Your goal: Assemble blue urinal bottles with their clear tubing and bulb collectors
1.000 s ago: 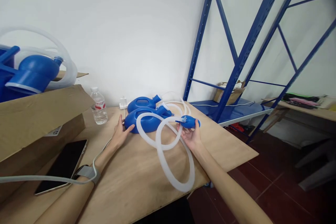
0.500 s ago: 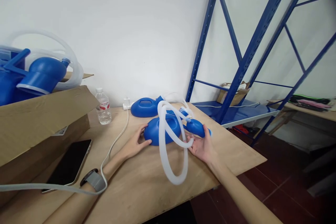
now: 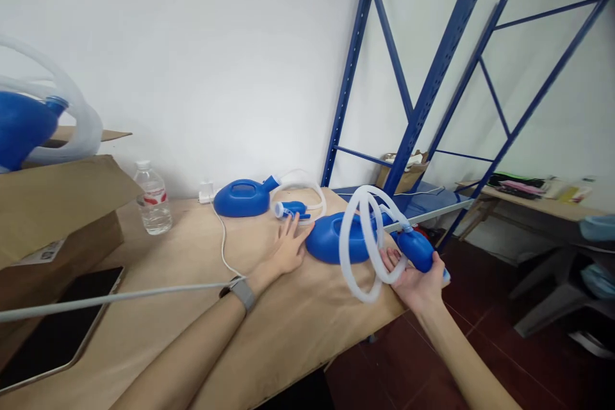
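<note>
While left hand [image 3: 289,250] splays, right hand [image 3: 419,283] grips blue bulb [image 3: 416,250].

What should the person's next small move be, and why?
Probably ease the right hand inward over the table: the blue bulb-shaped piece it holds appears past the edge, and the looped hose hangs before the nearer blue bottle, beside the left hand.

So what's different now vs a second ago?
The near blue container has moved right along the table, away from the far blue container, the left hand following at its left end. The right hand has carried the blue end piece and white tube right too. Right hand's hold, far container and water bottle unchanged.
</note>
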`<state>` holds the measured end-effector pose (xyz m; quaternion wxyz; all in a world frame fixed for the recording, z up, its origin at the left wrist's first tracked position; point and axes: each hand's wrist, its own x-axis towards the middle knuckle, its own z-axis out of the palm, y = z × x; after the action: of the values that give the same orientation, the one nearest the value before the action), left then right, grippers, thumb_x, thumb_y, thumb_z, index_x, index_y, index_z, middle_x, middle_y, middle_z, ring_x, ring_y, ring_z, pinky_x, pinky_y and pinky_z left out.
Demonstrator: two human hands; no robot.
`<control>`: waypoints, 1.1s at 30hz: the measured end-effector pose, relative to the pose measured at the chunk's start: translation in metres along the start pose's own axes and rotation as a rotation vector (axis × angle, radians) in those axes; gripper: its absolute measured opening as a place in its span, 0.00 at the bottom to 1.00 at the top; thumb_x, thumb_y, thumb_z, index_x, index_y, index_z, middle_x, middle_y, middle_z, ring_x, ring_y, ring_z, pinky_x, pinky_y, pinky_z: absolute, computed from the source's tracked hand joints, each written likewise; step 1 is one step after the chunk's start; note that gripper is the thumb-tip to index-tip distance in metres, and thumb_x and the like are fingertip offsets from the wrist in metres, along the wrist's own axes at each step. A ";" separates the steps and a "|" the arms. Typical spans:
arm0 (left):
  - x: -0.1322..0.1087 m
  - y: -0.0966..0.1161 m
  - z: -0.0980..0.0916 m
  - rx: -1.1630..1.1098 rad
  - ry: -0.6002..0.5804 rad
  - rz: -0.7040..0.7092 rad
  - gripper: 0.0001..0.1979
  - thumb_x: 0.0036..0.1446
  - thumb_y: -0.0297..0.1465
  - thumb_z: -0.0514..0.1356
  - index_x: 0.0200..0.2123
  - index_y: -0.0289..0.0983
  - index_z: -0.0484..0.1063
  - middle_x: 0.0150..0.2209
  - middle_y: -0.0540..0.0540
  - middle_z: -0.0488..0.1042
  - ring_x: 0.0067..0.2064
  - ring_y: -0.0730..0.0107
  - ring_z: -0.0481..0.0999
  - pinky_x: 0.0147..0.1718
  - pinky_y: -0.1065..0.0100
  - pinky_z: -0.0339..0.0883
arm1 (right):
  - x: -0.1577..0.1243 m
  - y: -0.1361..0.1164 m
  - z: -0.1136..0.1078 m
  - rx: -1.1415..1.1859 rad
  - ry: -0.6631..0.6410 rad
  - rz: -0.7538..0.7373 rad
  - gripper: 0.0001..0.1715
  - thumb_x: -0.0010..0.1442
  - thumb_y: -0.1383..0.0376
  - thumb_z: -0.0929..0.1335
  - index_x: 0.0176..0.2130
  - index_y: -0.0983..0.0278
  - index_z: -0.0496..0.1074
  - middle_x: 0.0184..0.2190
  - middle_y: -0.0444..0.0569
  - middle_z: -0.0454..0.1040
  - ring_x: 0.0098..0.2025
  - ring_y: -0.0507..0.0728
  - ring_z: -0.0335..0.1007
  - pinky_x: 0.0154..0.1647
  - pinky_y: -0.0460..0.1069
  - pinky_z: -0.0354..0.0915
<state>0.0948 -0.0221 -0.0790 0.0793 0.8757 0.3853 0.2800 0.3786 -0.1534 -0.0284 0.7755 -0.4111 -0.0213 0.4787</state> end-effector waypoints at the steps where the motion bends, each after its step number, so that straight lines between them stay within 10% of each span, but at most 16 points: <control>1: 0.015 -0.003 0.003 0.085 0.046 -0.029 0.41 0.58 0.27 0.58 0.72 0.52 0.50 0.76 0.44 0.34 0.75 0.39 0.34 0.67 0.34 0.38 | 0.000 0.000 -0.001 0.007 0.016 -0.026 0.35 0.59 0.37 0.58 0.40 0.63 0.70 0.40 0.57 0.76 0.45 0.65 0.78 0.42 0.60 0.77; 7: 0.075 -0.043 -0.015 0.297 0.020 -0.104 0.40 0.58 0.33 0.62 0.71 0.38 0.52 0.69 0.30 0.57 0.70 0.40 0.53 0.65 0.42 0.45 | -0.010 0.028 -0.007 -0.052 -0.042 -0.258 0.32 0.61 0.40 0.61 0.43 0.63 0.74 0.43 0.54 0.78 0.52 0.60 0.76 0.55 0.55 0.72; 13: 0.057 -0.088 -0.053 0.374 -0.046 -0.145 0.28 0.56 0.35 0.63 0.59 0.31 0.68 0.57 0.25 0.70 0.61 0.36 0.66 0.60 0.41 0.53 | -0.012 0.050 -0.009 -0.014 -0.064 -0.360 0.35 0.61 0.38 0.61 0.44 0.62 0.75 0.46 0.52 0.78 0.57 0.58 0.72 0.64 0.52 0.65; 21: 0.053 -0.146 -0.142 0.386 -0.170 -0.169 0.35 0.33 0.36 0.76 0.48 0.36 0.76 0.74 0.31 0.44 0.71 0.23 0.39 0.64 0.33 0.41 | 0.000 0.057 -0.003 -0.020 -0.064 -0.397 0.35 0.59 0.37 0.62 0.44 0.63 0.75 0.44 0.53 0.78 0.54 0.58 0.73 0.63 0.53 0.67; 26: 0.074 -0.153 -0.164 0.260 -0.298 -0.271 0.32 0.39 0.43 0.73 0.47 0.31 0.77 0.71 0.36 0.54 0.68 0.29 0.51 0.61 0.33 0.50 | -0.005 0.060 0.000 -0.032 -0.031 -0.434 0.32 0.60 0.39 0.63 0.43 0.61 0.76 0.40 0.49 0.78 0.54 0.57 0.73 0.65 0.54 0.64; 33: 0.073 -0.139 -0.193 0.222 -0.353 -0.397 0.36 0.32 0.52 0.72 0.46 0.41 0.81 0.61 0.37 0.68 0.53 0.44 0.74 0.51 0.57 0.69 | -0.005 0.064 -0.001 -0.072 -0.052 -0.496 0.31 0.61 0.40 0.63 0.41 0.62 0.76 0.40 0.50 0.78 0.54 0.59 0.72 0.68 0.55 0.60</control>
<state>-0.0588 0.1117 0.0632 0.1021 0.8217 0.5576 0.0582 0.3299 -0.1450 -0.0695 0.8533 -0.4080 -0.1584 0.2833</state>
